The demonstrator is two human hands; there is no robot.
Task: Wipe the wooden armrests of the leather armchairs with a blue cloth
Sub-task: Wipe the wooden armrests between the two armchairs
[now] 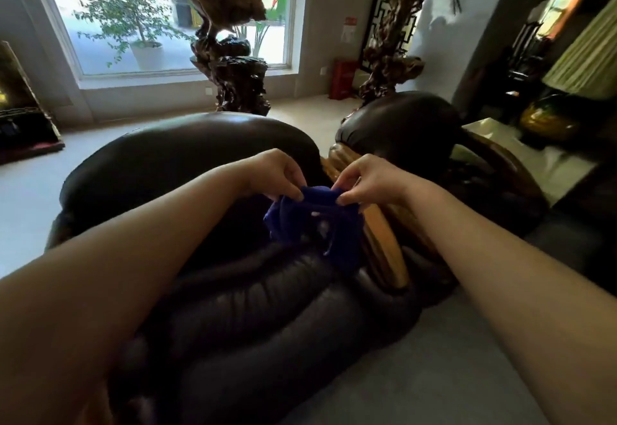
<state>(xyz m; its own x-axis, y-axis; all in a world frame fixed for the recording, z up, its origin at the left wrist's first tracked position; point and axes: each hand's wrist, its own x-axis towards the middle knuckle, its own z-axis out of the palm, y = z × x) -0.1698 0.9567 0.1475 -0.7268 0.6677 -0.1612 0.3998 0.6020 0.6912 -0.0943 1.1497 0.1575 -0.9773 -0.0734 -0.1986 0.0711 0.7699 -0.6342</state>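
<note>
A blue cloth hangs between my two hands above the dark leather armchair. My left hand pinches its upper left edge and my right hand pinches its upper right edge. The cloth droops down over the seat, just left of the chair's wooden armrest, which runs orange-brown along the right side. A second leather armchair stands behind on the right, with its own curved wooden armrest.
Two carved dark wood sculptures stand behind the chairs before a large window. A red box sits by the wall. A side table with a lamp is at the right. Pale floor lies at the left.
</note>
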